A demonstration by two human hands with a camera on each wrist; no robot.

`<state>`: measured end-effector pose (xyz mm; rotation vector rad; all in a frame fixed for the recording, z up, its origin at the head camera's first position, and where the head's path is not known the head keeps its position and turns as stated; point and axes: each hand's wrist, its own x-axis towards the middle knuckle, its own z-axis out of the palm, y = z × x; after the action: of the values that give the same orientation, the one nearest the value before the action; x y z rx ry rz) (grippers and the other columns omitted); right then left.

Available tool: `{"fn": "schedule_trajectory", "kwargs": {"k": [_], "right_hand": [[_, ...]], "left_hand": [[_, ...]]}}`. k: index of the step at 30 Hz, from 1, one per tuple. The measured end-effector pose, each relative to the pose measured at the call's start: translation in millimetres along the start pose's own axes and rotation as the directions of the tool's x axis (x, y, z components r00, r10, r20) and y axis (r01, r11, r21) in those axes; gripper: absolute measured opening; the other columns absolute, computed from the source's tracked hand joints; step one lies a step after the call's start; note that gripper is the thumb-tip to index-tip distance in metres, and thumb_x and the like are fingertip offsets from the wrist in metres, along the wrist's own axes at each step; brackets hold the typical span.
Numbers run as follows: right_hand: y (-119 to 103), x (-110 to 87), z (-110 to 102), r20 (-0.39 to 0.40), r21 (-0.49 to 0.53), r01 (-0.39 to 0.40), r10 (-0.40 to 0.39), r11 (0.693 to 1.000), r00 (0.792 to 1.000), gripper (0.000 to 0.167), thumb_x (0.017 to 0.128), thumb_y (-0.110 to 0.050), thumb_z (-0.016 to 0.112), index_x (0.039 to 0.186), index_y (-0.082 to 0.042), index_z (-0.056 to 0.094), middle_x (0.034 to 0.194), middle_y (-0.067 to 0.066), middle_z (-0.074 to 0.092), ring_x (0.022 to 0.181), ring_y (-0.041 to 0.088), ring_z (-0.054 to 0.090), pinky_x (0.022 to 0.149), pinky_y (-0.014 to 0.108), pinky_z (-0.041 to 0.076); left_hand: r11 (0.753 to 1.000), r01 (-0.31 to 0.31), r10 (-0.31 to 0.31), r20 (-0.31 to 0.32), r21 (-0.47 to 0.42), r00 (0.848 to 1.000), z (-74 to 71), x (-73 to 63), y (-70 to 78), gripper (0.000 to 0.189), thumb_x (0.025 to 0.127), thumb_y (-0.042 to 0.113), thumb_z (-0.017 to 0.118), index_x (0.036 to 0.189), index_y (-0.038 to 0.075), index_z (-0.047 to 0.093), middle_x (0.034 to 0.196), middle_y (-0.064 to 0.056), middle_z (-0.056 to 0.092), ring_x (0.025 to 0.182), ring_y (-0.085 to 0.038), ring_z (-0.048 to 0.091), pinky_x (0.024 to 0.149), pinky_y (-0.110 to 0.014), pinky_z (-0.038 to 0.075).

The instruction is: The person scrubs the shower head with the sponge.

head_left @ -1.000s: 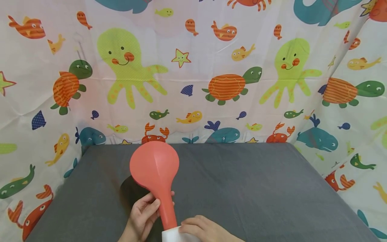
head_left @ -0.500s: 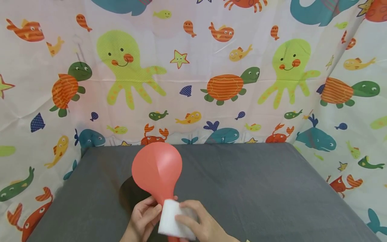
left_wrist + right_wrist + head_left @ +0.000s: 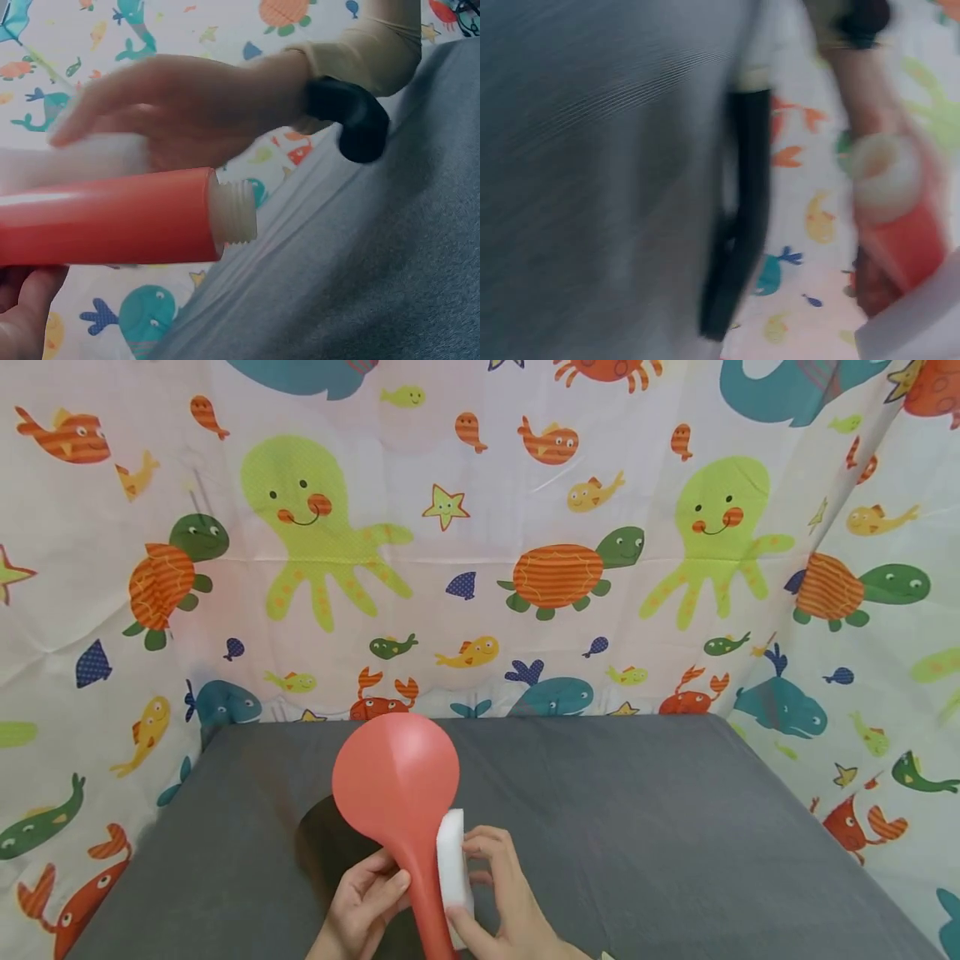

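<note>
My left hand grips the handle of a red hand-held shower head, its round head tilted up and away. In the left wrist view the white threaded end of the handle shows bare. My right hand pinches a white sponge between thumb and fingers, with the sponge standing on edge along the right side of the handle. The sponge is blurred in the left wrist view, above the handle. The far side of the shower head is hidden in the head view.
A grey cloth-covered table lies beneath. Printed sea-animal curtains stand at the back and both sides. Behind my left hand is a dark rounded shape. A blurred black strip crosses the right wrist view, its kind unclear.
The sponge has gone from the handle's lower end up along it, turning from lying across the front to standing on its right side. The shower head has shifted slightly right.
</note>
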<state>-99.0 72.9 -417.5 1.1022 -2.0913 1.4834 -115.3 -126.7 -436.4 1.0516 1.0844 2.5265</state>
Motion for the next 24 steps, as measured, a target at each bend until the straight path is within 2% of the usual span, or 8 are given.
{"fn": "schedule_trajectory", "kwargs": {"k": [4, 7, 10, 14, 15, 17, 19, 24], "right_hand": [[-8.1, 11.7, -5.3, -0.064, 0.180, -0.121, 0.134, 0.976, 0.989, 0.047, 0.089, 0.003, 0.053, 0.129, -0.006, 0.030, 0.128, 0.013, 0.031, 0.109, 0.022, 0.046, 0.076, 0.036, 0.052], [-10.2, 12.8, -8.2, -0.034, 0.244, -0.210, 0.225, 0.947, 0.974, 0.044, 0.091, 0.001, 0.053, 0.128, -0.008, 0.030, 0.129, 0.011, 0.032, 0.110, 0.025, 0.046, 0.079, 0.036, 0.051], [-8.7, 6.1, -8.3, 0.109, 0.253, -0.307, 0.288, 0.918, 0.951, 0.040, 0.092, -0.005, 0.053, 0.126, -0.010, 0.033, 0.126, 0.011, 0.036, 0.108, 0.023, 0.050, 0.076, 0.034, 0.052], [-4.5, -7.8, -8.1, 0.348, 0.235, -0.421, 0.328, 0.876, 0.878, 0.036, 0.092, -0.017, 0.051, 0.125, -0.016, 0.036, 0.121, 0.006, 0.042, 0.102, 0.014, 0.054, 0.073, 0.029, 0.052], [-3.4, -10.7, -8.1, 0.378, 0.222, -0.431, 0.330, 0.875, 0.865, 0.037, 0.092, -0.018, 0.051, 0.125, -0.017, 0.036, 0.120, 0.004, 0.043, 0.101, 0.011, 0.054, 0.072, 0.028, 0.052], [-1.3, -14.3, -8.2, 0.400, 0.229, -0.434, 0.322, 0.871, 0.858, 0.036, 0.091, -0.019, 0.051, 0.124, -0.016, 0.037, 0.118, 0.004, 0.045, 0.100, 0.011, 0.055, 0.072, 0.028, 0.052], [-0.7, -13.8, -8.6, 0.368, 0.229, -0.428, 0.329, 0.874, 0.869, 0.035, 0.090, -0.017, 0.052, 0.122, -0.015, 0.038, 0.117, 0.004, 0.045, 0.099, 0.011, 0.056, 0.071, 0.028, 0.052], [-2.8, 0.6, -10.6, 0.164, 0.233, -0.309, 0.276, 0.922, 0.947, 0.036, 0.091, -0.006, 0.054, 0.123, -0.009, 0.037, 0.120, 0.013, 0.042, 0.101, 0.019, 0.056, 0.067, 0.031, 0.053]], "left_hand": [[0.999, -0.022, 0.023, 0.049, -0.033, 0.999, 2.9, 1.1, -3.7, 0.045, 0.093, -0.016, 0.026, 0.129, -0.002, 0.050, 0.119, -0.009, 0.057, 0.108, -0.017, 0.055, 0.092, -0.036, 0.047], [0.999, -0.039, 0.041, 0.075, -0.028, 0.996, 2.6, 1.8, -4.4, 0.046, 0.093, -0.017, 0.024, 0.130, -0.004, 0.048, 0.120, -0.010, 0.056, 0.109, -0.018, 0.055, 0.092, -0.036, 0.047], [0.998, -0.050, 0.048, 0.040, 0.044, 0.998, 1.1, 1.7, -1.0, 0.045, 0.093, -0.015, 0.026, 0.129, -0.001, 0.050, 0.120, -0.008, 0.057, 0.108, -0.016, 0.055, 0.090, -0.034, 0.048], [0.981, -0.064, 0.072, -0.038, 0.182, 0.997, -1.9, 2.2, 5.6, 0.046, 0.092, -0.015, 0.031, 0.127, 0.003, 0.053, 0.118, -0.007, 0.059, 0.105, -0.014, 0.056, 0.088, -0.031, 0.049], [0.977, -0.066, 0.077, -0.049, 0.205, 0.996, -2.5, 2.4, 6.7, 0.046, 0.092, -0.015, 0.031, 0.127, 0.004, 0.053, 0.117, -0.007, 0.059, 0.104, -0.014, 0.056, 0.088, -0.030, 0.049], [0.972, -0.065, 0.079, -0.055, 0.227, 0.995, -3.1, 2.8, 7.5, 0.046, 0.092, -0.015, 0.031, 0.128, 0.004, 0.053, 0.118, -0.007, 0.059, 0.105, -0.014, 0.056, 0.088, -0.029, 0.049], [0.973, -0.060, 0.071, -0.042, 0.224, 0.997, -3.0, 2.6, 6.5, 0.047, 0.092, -0.015, 0.030, 0.128, 0.004, 0.053, 0.119, -0.006, 0.059, 0.105, -0.014, 0.056, 0.089, -0.029, 0.049], [0.976, -0.048, 0.045, 0.019, 0.214, 0.999, -0.3, 1.2, 0.1, 0.048, 0.093, -0.015, 0.028, 0.132, 0.004, 0.049, 0.126, -0.006, 0.055, 0.111, -0.016, 0.054, 0.089, -0.031, 0.049]]}}
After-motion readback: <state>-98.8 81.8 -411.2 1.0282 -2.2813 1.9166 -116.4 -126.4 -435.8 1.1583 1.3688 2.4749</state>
